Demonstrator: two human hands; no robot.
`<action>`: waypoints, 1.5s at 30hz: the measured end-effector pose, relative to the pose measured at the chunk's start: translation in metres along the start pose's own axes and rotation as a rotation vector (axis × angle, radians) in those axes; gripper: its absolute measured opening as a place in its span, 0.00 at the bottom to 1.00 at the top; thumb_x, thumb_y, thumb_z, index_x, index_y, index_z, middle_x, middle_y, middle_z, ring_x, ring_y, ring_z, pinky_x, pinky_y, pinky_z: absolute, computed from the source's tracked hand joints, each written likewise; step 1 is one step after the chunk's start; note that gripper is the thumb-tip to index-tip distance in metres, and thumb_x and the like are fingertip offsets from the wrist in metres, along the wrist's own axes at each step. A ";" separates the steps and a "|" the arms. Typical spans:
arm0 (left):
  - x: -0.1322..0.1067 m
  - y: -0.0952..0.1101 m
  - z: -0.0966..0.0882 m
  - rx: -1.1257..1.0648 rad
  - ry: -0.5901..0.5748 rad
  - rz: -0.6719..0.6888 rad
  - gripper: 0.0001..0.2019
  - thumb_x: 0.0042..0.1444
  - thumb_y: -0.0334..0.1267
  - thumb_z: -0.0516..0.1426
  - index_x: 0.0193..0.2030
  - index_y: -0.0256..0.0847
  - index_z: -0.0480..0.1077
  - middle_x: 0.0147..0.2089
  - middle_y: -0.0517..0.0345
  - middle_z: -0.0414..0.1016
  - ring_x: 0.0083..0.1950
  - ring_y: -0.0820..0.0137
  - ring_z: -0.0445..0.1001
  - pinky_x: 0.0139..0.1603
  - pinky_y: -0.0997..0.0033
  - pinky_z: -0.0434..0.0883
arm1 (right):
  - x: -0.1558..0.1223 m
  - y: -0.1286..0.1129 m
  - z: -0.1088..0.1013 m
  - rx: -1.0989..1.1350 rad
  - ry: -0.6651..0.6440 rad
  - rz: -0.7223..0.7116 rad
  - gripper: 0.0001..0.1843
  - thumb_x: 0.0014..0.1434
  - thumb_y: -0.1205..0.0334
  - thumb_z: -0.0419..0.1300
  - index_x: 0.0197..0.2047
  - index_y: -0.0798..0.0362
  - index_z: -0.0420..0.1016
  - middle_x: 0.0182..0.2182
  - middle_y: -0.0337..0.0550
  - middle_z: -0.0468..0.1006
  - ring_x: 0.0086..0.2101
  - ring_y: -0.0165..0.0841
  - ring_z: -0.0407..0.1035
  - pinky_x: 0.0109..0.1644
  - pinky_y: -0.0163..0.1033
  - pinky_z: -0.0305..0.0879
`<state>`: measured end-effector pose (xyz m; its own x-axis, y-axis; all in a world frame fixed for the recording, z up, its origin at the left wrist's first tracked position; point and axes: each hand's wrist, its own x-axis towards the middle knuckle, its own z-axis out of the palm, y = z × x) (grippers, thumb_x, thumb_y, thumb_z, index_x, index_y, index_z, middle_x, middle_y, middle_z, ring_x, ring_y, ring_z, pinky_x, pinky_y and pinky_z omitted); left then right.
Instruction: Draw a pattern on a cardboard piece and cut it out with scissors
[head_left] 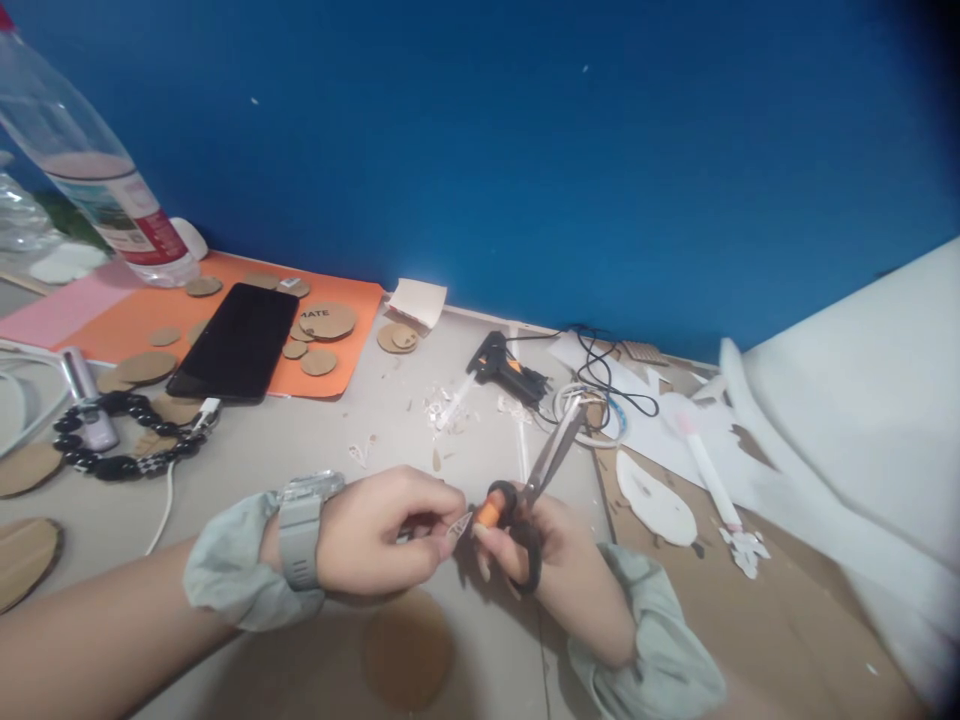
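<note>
Left forearm (127,612) nearest, left hand (386,538) pinching a pale scrap (460,525) just beside the right hand (564,552), which grips scissors (529,492) pointed away: a hard tug could tear so thin-looking a piece, a careless swing knock the glue gun (506,372).

Pinches a small, pointed, whitish piece (457,527) in the left hand (379,530). Holds black-and-orange metal-bladed scissors (534,487) in the right hand (566,560), handle just beside the piece, blades pointing away toward the blue wall (525,150). Shows, farther back on the grey tabletop (255,440), a black glue gun with orange trim (502,368); to the left, a flat black phone-like device (238,343) on an orange sheet (366,302), round brown cardboard discs (319,362) around; to the right, a white teardrop-shaped cutout (656,500) on brown cardboard (750,630).
</note>
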<state>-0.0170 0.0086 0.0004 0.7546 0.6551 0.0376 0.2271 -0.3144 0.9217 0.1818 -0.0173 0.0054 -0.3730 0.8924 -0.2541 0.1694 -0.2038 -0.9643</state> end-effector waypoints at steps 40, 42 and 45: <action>0.000 0.003 -0.002 0.046 0.024 -0.039 0.05 0.54 0.29 0.50 0.28 0.39 0.62 0.25 0.64 0.61 0.26 0.75 0.61 0.29 0.77 0.60 | -0.002 -0.003 -0.003 -0.192 -0.045 -0.032 0.12 0.58 0.54 0.59 0.30 0.55 0.67 0.22 0.36 0.68 0.23 0.26 0.62 0.28 0.31 0.63; 0.000 0.003 -0.002 0.030 0.029 -0.036 0.05 0.54 0.29 0.51 0.28 0.39 0.62 0.25 0.64 0.62 0.27 0.75 0.61 0.29 0.77 0.61 | -0.002 -0.003 -0.002 -0.172 -0.062 -0.042 0.13 0.58 0.54 0.60 0.30 0.55 0.67 0.23 0.36 0.69 0.24 0.26 0.63 0.28 0.31 0.63; 0.000 0.003 -0.003 -0.029 0.058 -0.037 0.06 0.58 0.31 0.50 0.29 0.38 0.63 0.25 0.63 0.63 0.27 0.75 0.62 0.30 0.76 0.61 | -0.003 -0.001 -0.002 -0.073 -0.100 -0.022 0.17 0.58 0.49 0.60 0.31 0.55 0.66 0.23 0.37 0.69 0.22 0.25 0.63 0.25 0.30 0.62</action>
<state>-0.0183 0.0099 0.0041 0.7089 0.7048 0.0244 0.2355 -0.2692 0.9338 0.1843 -0.0189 0.0070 -0.4661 0.8507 -0.2429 0.2249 -0.1516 -0.9625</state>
